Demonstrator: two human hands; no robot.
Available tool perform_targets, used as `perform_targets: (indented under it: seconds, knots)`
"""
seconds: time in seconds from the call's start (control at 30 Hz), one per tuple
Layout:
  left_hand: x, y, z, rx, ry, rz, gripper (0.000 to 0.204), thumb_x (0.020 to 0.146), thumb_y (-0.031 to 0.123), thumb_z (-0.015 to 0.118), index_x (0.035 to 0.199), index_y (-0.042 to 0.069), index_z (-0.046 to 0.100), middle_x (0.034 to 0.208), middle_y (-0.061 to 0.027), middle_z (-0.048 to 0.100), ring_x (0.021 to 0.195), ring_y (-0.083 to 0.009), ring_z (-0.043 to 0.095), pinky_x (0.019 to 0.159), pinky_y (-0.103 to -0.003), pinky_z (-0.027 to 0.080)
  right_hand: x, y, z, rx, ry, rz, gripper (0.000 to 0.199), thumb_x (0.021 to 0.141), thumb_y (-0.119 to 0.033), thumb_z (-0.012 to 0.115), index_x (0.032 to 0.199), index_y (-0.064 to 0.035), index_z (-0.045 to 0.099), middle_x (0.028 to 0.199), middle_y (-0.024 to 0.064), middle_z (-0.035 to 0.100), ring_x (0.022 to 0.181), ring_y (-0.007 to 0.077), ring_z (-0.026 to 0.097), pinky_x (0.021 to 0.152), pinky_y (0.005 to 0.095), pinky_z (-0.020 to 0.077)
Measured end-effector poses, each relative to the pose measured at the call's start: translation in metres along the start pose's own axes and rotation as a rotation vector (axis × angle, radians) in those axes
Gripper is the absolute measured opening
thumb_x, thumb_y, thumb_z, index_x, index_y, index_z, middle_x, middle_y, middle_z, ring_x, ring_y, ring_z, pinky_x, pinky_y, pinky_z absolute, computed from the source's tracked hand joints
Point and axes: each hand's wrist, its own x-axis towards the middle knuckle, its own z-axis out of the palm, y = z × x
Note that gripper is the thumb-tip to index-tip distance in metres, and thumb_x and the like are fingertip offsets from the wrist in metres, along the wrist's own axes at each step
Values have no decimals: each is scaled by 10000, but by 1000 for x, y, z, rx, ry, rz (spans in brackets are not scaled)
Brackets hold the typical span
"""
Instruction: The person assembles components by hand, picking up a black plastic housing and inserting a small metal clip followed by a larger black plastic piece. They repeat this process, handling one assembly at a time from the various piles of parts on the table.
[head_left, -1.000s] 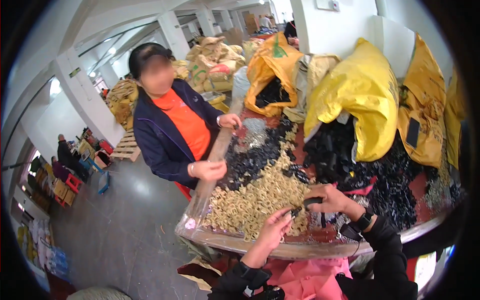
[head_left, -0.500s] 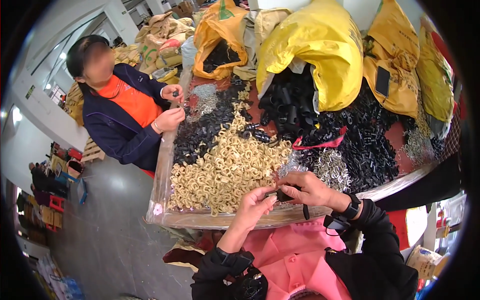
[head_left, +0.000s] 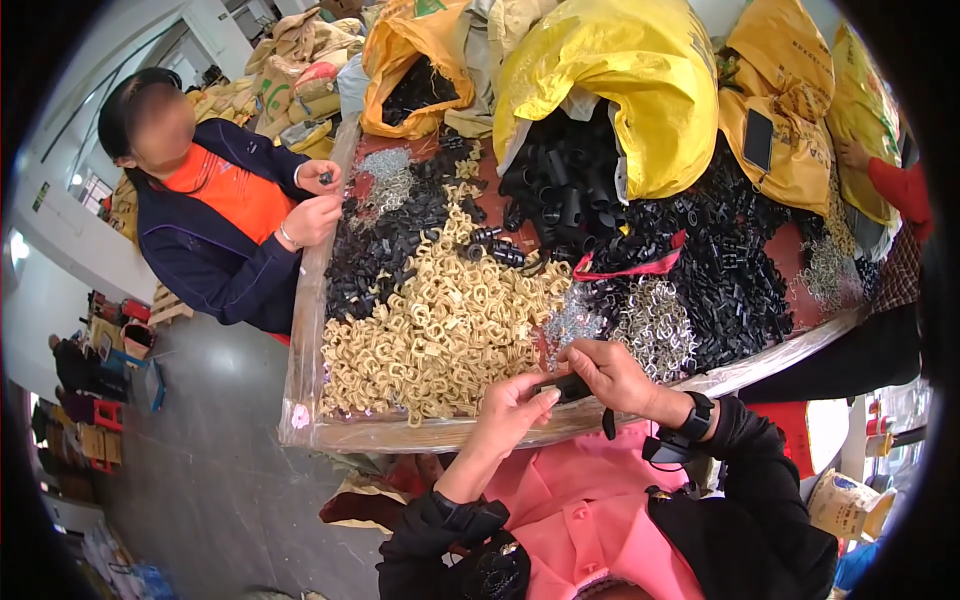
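Just above the table's near edge my left hand [head_left: 510, 408] pinches a small black plastic part [head_left: 568, 388] between thumb and fingers. My right hand [head_left: 618, 378] is closed on the other end of the same part, so it bridges the two hands. Its exact kind is hard to make out, as my fingers cover much of it. Beyond my left hand spreads a heap of beige plastic clips [head_left: 440, 330]. Small silvery metal pieces [head_left: 655, 328] lie in a pile past my right hand.
Black plastic pieces [head_left: 730, 270] cover the table's right side, with a pink-red strip [head_left: 635, 262] on them. A yellow sack [head_left: 650, 90] spills black tubes. A phone [head_left: 758, 138] rests on another sack. A co-worker [head_left: 225, 210] stands left; a red sleeve [head_left: 900, 188] reaches in at right.
The table contents have shifted slightly left and up in view. Both hands stay on the black part, which shows a little more. Another person's red-sleeved arm has appeared at the far right.
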Motion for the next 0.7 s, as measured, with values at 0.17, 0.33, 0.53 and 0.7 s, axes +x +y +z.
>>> perform_targets:
  seconds: [0.17, 0.33, 0.53, 0.7]
  knots:
    - [5, -2, 4, 32, 15, 8, 301, 802, 90, 585, 1068, -39, 525, 757, -52, 590, 601, -84, 546, 549, -201, 461, -4, 21, 14, 182, 96, 111, 268, 907, -199, 398, 872, 14, 558, 709, 76, 570, 681, 153, 553, 633, 265, 438]
    - [13, 1, 5, 1, 44, -8, 324, 806, 100, 583, 1092, -32, 508, 781, -57, 593, 600, -85, 552, 549, -198, 466, -2, 19, 8, 222, 63, 81, 279, 906, -219, 394, 911, 8, 556, 777, 76, 563, 746, 150, 537, 680, 268, 426]
    - [17, 5, 2, -119, 19, -38, 321, 805, 114, 591, 1095, 5, 507, 810, -31, 588, 625, -71, 547, 546, -186, 451, 4, 16, -11, 210, -208, -353, 506, 815, -373, 520, 1149, -2, 439, 1053, 160, 505, 980, 277, 491, 839, 371, 391]
    - [20, 4, 6, -162, -18, 4, 381, 794, 103, 602, 1141, 23, 465, 922, -44, 587, 700, -82, 561, 558, -192, 468, 1, 11, -10, 251, -318, -456, 745, 725, -439, 598, 1243, 15, 315, 1155, 168, 446, 1090, 318, 418, 932, 402, 318]
